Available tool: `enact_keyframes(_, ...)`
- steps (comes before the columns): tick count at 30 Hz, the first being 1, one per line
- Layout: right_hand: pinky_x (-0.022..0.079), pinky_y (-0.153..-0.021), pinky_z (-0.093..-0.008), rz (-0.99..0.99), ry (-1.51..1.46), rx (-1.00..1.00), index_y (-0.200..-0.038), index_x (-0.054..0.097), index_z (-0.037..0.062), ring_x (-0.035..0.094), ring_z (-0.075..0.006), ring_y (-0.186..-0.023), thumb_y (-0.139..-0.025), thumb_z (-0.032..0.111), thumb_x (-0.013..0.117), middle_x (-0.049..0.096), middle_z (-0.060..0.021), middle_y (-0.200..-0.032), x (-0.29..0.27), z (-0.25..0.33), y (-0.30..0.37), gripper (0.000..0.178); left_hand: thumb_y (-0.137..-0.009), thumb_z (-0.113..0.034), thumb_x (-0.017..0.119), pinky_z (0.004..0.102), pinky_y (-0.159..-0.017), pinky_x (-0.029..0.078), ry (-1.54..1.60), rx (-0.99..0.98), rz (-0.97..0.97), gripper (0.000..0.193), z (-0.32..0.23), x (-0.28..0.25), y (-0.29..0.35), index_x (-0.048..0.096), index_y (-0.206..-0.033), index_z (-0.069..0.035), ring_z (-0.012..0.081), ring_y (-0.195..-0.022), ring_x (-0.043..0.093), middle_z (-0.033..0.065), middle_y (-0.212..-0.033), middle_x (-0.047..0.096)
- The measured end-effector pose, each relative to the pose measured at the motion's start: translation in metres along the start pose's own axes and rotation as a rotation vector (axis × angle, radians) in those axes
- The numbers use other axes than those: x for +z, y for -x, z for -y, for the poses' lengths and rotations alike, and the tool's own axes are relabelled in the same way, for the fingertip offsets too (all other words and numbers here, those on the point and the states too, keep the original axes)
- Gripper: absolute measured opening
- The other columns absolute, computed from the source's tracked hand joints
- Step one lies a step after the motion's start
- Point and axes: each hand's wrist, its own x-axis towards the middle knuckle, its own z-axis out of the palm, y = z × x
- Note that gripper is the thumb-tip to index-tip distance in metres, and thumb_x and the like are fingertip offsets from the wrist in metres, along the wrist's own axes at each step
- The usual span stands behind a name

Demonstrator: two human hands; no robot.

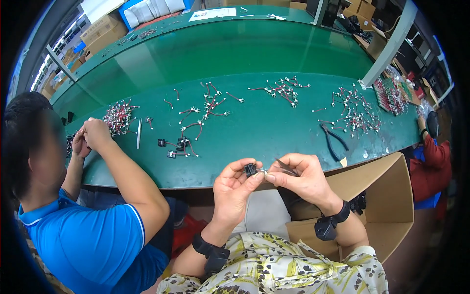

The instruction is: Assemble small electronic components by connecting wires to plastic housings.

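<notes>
Head view: the black block sits in the left hand, above the near edge of the table. The left thumb and fingers are closed on it from either side. The block is too small to tell its long axis surely; a thin, pale wire leads from it sideways, to the right. The right hand lies just that way: its thumb and forefinger are pinched together at the wire's far end, near the left thumb tip but apart from the block. So the left hand is the nearer one to the block, the right to the wire's end. The right fingers also grip a slim metal tool, slanting up and left, its tip clear of the block.

Beyond the hands, to the left, a cluster of black parts with red leads lies on the table; pliers lie to the right, handles toward the person. Loose wires spread farther back. A carton stands by the right forearm. At left, a co-worker in blue works with both hands beside a wire heap.
</notes>
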Motion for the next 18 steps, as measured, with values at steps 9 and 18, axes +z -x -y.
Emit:
enact_keyframes(9, 0.054, -0.061, -0.0259, -0.132, 0.426, -0.356, -0.096, 0.07, 0.0007, 0.066, -0.011, -0.073, -0.077, 0.001, 0.076, 0.068, -0.0045, -0.081, 0.002, 0.002, 0.012, 0.02, -0.095, -0.008, 0.063, 0.0374, -0.098, 0.052, 0.074, -0.151, 0.165, 0.037, -0.005, -0.013, 0.005, 0.054, -0.13, 0.0, 0.0199, -0.106, 0.064, 0.0106, -0.118, 0.064)
enact_keyframes(18, 0.045, -0.044, -0.0254, -0.189, 1.023, -0.949, -0.094, 0.072, 0.0094, 0.061, -0.0113, -0.054, -0.063, 0.004, 0.074, 0.062, 0.0016, -0.074, 0.004, 0.0, 0.015, 0.031, -0.095, -0.015, 0.063, 0.0366, -0.1, 0.049, 0.216, -0.277, 0.245, 0.042, -0.004, -0.016, 0.012, 0.051, -0.133, -0.002, 0.0193, -0.112, 0.06, 0.0088, -0.122, 0.061)
